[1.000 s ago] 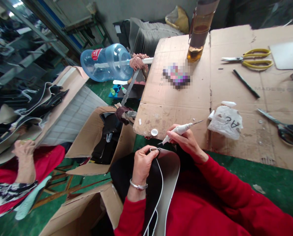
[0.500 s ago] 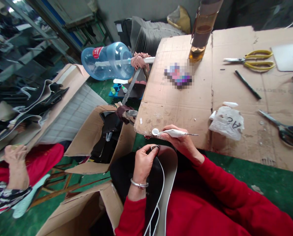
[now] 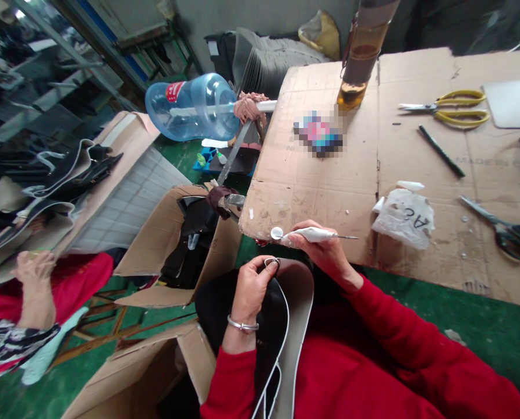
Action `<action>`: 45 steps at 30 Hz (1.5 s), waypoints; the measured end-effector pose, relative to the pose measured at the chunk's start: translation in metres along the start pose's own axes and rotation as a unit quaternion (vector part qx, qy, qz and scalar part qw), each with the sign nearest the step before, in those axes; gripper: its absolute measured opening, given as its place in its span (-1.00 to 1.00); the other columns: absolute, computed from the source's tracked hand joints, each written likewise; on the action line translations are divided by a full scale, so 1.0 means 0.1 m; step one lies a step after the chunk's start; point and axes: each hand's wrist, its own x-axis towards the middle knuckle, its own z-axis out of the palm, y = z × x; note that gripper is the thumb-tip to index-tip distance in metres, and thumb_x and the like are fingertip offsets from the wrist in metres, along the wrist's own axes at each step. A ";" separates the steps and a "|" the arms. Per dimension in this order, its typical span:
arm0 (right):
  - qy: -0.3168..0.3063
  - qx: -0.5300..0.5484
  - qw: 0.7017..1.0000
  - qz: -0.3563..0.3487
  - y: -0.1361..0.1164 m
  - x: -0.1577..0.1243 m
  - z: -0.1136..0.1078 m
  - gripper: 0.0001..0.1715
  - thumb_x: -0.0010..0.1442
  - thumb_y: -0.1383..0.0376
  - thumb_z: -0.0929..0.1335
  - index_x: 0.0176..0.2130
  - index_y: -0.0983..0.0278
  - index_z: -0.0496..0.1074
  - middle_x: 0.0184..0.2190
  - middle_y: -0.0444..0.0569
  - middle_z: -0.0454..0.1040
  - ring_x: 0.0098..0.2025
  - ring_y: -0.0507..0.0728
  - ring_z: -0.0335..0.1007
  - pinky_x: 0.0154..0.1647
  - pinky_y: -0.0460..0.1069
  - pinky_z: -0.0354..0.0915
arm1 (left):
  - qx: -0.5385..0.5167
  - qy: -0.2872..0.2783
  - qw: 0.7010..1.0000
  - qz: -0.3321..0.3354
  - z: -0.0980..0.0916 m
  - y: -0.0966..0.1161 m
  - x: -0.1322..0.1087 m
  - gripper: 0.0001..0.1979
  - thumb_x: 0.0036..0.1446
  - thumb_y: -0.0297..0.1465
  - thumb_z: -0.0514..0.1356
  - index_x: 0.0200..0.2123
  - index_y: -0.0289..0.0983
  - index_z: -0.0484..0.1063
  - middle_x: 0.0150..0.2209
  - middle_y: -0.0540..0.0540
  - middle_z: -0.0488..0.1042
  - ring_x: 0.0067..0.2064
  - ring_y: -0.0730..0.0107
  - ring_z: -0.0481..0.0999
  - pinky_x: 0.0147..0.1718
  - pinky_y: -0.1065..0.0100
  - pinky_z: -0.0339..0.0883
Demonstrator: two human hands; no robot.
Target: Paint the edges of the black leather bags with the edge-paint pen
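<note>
My left hand (image 3: 251,289), with a silver bangle at the wrist, pinches the top corner of a black leather piece (image 3: 225,297). This piece has a pale grey inner side and curves over my lap. A thin white cord (image 3: 286,308) runs from my fingertips down along its edge and loops lower down. Over the table's near edge, my right hand (image 3: 325,250) is closed around the white-wrapped handle of an awl-like tool (image 3: 316,234). The metal spike points right. A small white cup (image 3: 276,233) stands on the table edge by the handle's left end.
On the cardboard-covered table (image 3: 321,192) lie black scissors (image 3: 504,230), yellow-handled snips (image 3: 452,107), a black pen (image 3: 441,151), a crumpled plastic bag (image 3: 406,218) and a drink bottle (image 3: 360,58). Open cartons (image 3: 155,256) stand at left. A co-worker's hand (image 3: 36,279) holds black pieces.
My left hand has shifted slightly left and down with its grip kept. My right hand and the tool have moved a little right. The co-worker's hand has moved right.
</note>
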 end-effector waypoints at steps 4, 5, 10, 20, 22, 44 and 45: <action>0.016 0.021 1.000 0.010 -0.01 0.01 -0.01 -0.75 0.32 0.11 0.43 -0.26 0.25 0.54 -0.42 -0.11 0.54 -0.46 0.05 0.40 -0.47 -0.07 0.26 | 0.031 -0.013 0.999 -0.001 -0.01 0.04 0.00 -0.77 0.04 -0.29 0.42 -0.25 -0.30 0.69 -0.27 -0.12 0.68 -0.21 0.24 0.58 -0.14 0.33 0.39; 0.017 0.033 0.999 0.014 -0.01 0.01 -0.02 -0.76 0.31 0.11 0.44 -0.25 0.24 0.54 -0.42 -0.11 0.54 -0.46 0.05 0.41 -0.46 -0.06 0.27 | 0.038 -0.019 0.999 -0.001 -0.02 0.05 0.00 -0.76 0.05 -0.29 0.41 -0.23 -0.30 0.69 -0.23 -0.15 0.69 -0.16 0.21 0.59 -0.10 0.31 0.40; -0.006 0.149 0.987 0.057 0.02 0.02 -0.09 -0.73 0.27 0.08 0.48 -0.27 0.24 0.54 -0.48 -0.10 0.54 -0.48 0.08 0.45 -0.49 -0.06 0.33 | 0.043 -0.040 0.998 0.000 -0.05 0.03 0.01 -0.76 0.08 -0.27 0.41 -0.22 -0.29 0.70 -0.20 -0.16 0.69 -0.12 0.16 0.60 -0.07 0.28 0.39; -0.142 0.195 0.968 0.067 -0.02 0.04 -0.21 -0.66 0.25 0.07 0.49 -0.33 0.31 0.57 -0.56 -0.10 0.52 -0.56 0.03 0.40 -0.56 -0.10 0.30 | 0.003 -0.070 0.997 -0.021 -0.08 -0.05 0.02 -0.75 0.07 -0.24 0.44 -0.24 -0.28 0.68 -0.27 -0.10 0.65 -0.25 0.31 0.55 -0.19 0.37 0.37; -0.145 0.184 0.970 0.062 -0.02 0.04 -0.20 -0.64 0.26 0.05 0.48 -0.33 0.31 0.57 -0.56 -0.09 0.52 -0.56 0.03 0.39 -0.56 -0.10 0.30 | 0.002 -0.068 0.998 -0.020 -0.07 -0.03 0.01 -0.76 0.07 -0.25 0.44 -0.24 -0.28 0.68 -0.27 -0.10 0.65 -0.25 0.31 0.55 -0.19 0.37 0.37; -0.178 0.166 0.969 0.037 -0.03 0.05 -0.21 -0.64 0.21 0.05 0.51 -0.32 0.31 0.57 -0.53 -0.14 0.46 -0.53 0.00 0.28 -0.55 -0.11 0.22 | -0.050 -0.003 0.998 -0.041 0.08 0.06 -0.08 -0.71 -0.05 -0.26 0.48 -0.28 -0.33 0.68 -0.34 -0.13 0.66 -0.30 0.27 0.60 -0.21 0.31 0.47; -0.180 0.173 0.967 0.043 -0.04 0.04 -0.21 -0.65 0.20 0.05 0.52 -0.32 0.31 0.58 -0.54 -0.14 0.46 -0.54 0.00 0.28 -0.55 -0.11 0.22 | -0.053 0.001 0.998 -0.045 0.08 0.06 -0.09 -0.71 -0.06 -0.26 0.48 -0.29 -0.33 0.67 -0.36 -0.12 0.66 -0.32 0.27 0.60 -0.22 0.31 0.47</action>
